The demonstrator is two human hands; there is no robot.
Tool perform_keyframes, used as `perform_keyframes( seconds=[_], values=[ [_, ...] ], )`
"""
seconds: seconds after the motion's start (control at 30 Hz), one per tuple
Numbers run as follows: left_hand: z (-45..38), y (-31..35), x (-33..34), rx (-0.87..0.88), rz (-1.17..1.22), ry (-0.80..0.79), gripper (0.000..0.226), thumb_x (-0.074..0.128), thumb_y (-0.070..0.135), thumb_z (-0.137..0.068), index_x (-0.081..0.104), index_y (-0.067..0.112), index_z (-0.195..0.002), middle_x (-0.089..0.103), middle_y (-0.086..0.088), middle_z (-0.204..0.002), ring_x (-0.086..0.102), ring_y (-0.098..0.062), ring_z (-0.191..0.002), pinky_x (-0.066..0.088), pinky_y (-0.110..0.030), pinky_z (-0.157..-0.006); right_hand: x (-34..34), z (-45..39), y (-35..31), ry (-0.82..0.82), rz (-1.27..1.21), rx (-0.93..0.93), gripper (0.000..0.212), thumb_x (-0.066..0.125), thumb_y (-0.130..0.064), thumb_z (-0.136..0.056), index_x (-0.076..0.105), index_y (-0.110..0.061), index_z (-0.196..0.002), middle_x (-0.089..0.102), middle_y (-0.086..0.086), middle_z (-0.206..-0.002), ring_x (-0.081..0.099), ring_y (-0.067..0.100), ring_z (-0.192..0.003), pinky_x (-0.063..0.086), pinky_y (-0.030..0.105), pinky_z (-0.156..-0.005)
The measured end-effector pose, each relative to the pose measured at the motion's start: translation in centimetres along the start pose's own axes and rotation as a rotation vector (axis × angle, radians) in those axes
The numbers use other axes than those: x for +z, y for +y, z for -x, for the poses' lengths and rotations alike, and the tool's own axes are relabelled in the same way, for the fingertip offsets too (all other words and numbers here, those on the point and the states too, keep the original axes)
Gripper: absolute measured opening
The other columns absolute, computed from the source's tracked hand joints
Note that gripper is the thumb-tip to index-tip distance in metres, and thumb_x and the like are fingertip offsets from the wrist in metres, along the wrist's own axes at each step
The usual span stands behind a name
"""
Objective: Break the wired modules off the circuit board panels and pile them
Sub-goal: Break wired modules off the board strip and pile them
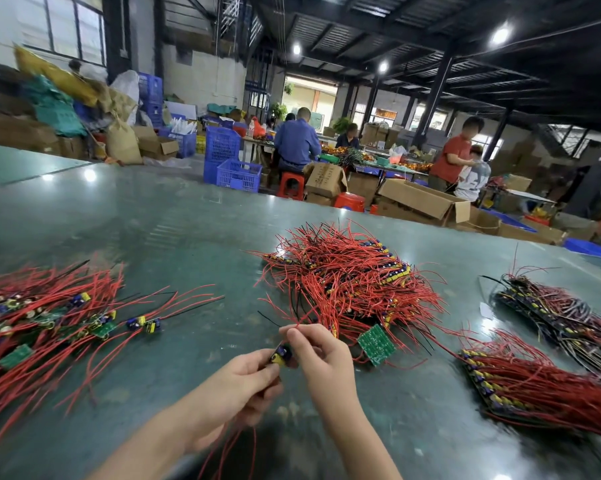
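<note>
Hands meet over the green table: my left hand pinches a wired module, my right hand pinches its red lead, seemingly to free it for the pile at left.

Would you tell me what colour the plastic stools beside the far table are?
Red, seen best in the head view: the stools.

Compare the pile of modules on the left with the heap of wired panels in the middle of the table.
The left pile is loose single modules, spread flat, small green boards separate. The middle heap is taller and denser, its components in rows on unbroken panels, one green panel underside showing at its near edge. Both trail red wires.
</note>
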State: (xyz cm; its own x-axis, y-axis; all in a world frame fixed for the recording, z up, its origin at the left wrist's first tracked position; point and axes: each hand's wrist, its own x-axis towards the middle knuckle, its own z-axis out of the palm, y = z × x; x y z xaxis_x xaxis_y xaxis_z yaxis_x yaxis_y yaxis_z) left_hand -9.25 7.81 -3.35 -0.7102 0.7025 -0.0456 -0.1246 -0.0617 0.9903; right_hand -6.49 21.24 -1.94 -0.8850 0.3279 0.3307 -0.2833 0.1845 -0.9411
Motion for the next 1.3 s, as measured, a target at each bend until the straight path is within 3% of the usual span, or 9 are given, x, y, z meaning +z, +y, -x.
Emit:
perform_keyframes(
  seconds=[0.07, 0.23, 0.33, 0.43, 0.57, 0.67, 1.0, 1.13, 1.3],
  values=[
    [0.0, 0.0, 0.2, -0.031, -0.021, 0.024, 0.022, 0.037, 0.021, -0.101, 0.055, 0.011, -0.106, 0.034, 0.009, -0.052, 0.022, -0.003, -0.041, 0.02, -0.013, -0.036, -0.2, -0.1, -0.1, 0.008, -0.114, 0.12, 0.021, 0.058, -0.003, -0.089, 0.073, -0.012, -0.078, 0.066, -0.002, -0.071, 0.056, 0.005, -0.062, 0.045, 0.016, -0.058],
    [0.2, 0.3, 0.3, 0.002, -0.024, 0.049, 0.027, 0.042, 0.033, -0.094, 0.057, 0.012, -0.103, 0.026, 0.006, -0.05, 0.016, -0.007, -0.04, 0.015, -0.015, -0.038, -0.7, -0.5, 0.1, 0.011, -0.174, 0.19, 0.02, 0.055, -0.014, -0.092, 0.074, -0.011, -0.09, 0.06, -0.002, -0.069, 0.046, 0.02, -0.069, 0.034, 0.031, -0.068],
    [0.2, 0.4, 0.2, 0.008, -0.005, 0.048, 0.035, 0.048, 0.039, -0.083, 0.06, 0.012, -0.102, 0.023, 0.004, -0.049, 0.015, -0.008, -0.039, 0.015, -0.014, -0.037, -0.7, -0.3, -0.2, -0.023, -0.18, 0.134, 0.016, 0.058, -0.016, -0.089, 0.073, -0.013, -0.093, 0.063, -0.007, -0.068, 0.051, 0.01, -0.063, 0.039, 0.022, -0.065],
    [0.2, 0.2, 0.4, 0.011, -0.032, 0.064, 0.032, 0.049, 0.037, -0.087, 0.065, 0.017, -0.104, 0.023, 0.004, -0.049, 0.015, -0.009, -0.04, 0.016, -0.014, -0.036, -0.7, -0.3, -0.3, 0.018, -0.209, 0.113, 0.015, 0.062, -0.011, -0.086, 0.075, -0.014, -0.077, 0.062, -0.005, -0.062, 0.052, 0.005, -0.056, 0.043, 0.018, -0.057],
    [0.2, 0.3, 0.2, 0.001, -0.028, 0.108, 0.03, 0.046, 0.03, -0.093, 0.065, 0.009, -0.104, 0.023, 0.004, -0.051, 0.017, -0.008, -0.038, 0.016, -0.014, -0.036, -1.0, -0.6, -0.2, 0.105, -0.263, 0.148, 0.016, 0.065, -0.013, -0.082, 0.076, -0.016, -0.07, 0.057, -0.008, -0.058, 0.044, 0.005, -0.057, 0.038, 0.02, -0.062],
    [0.4, 0.6, 0.1, 0.03, -0.029, 0.083, 0.034, 0.045, 0.027, -0.093, 0.062, -0.001, -0.102, 0.023, 0.005, -0.049, 0.017, -0.007, -0.036, 0.017, -0.014, -0.036, -1.0, -0.6, -0.1, 0.117, -0.301, 0.169, 0.013, 0.066, -0.017, -0.08, 0.076, -0.014, -0.072, 0.055, -0.008, -0.055, 0.04, 0.008, -0.058, 0.034, 0.023, -0.063],
    [0.6, 0.9, -0.3, -0.008, 0.003, 0.032, 0.029, 0.046, 0.028, -0.092, 0.065, 0.006, -0.09, 0.021, 0.005, -0.051, 0.013, -0.007, -0.038, 0.01, -0.015, -0.038, -1.9, -1.3, 0.0, 0.207, -0.535, 0.296, 0.013, 0.065, -0.02, -0.072, 0.075, -0.011, -0.071, 0.059, -0.001, -0.07, 0.045, 0.006, -0.056, 0.04, 0.016, -0.055],
    [0.5, 1.0, -0.4, 0.042, -0.139, 0.084, 0.028, 0.046, 0.033, -0.092, 0.058, 0.015, -0.075, 0.019, 0.005, -0.048, 0.013, -0.007, -0.037, 0.015, -0.014, -0.036, -2.1, -1.3, 0.1, 0.213, -0.562, 0.316, 0.014, 0.065, -0.022, -0.07, 0.073, -0.012, -0.074, 0.058, -0.002, -0.069, 0.047, 0.006, -0.057, 0.04, 0.016, -0.055],
    [0.3, 0.5, -0.5, 0.057, -0.244, 0.159, 0.034, 0.044, 0.025, -0.099, 0.063, 0.016, -0.072, 0.023, 0.005, -0.046, 0.017, -0.008, -0.038, 0.016, -0.015, -0.036, -2.1, -1.3, 0.1, 0.256, -0.573, 0.331, 0.013, 0.066, -0.022, -0.073, 0.073, -0.011, -0.077, 0.059, -0.004, -0.067, 0.048, 0.004, -0.055, 0.042, 0.014, -0.051]
  ],
)
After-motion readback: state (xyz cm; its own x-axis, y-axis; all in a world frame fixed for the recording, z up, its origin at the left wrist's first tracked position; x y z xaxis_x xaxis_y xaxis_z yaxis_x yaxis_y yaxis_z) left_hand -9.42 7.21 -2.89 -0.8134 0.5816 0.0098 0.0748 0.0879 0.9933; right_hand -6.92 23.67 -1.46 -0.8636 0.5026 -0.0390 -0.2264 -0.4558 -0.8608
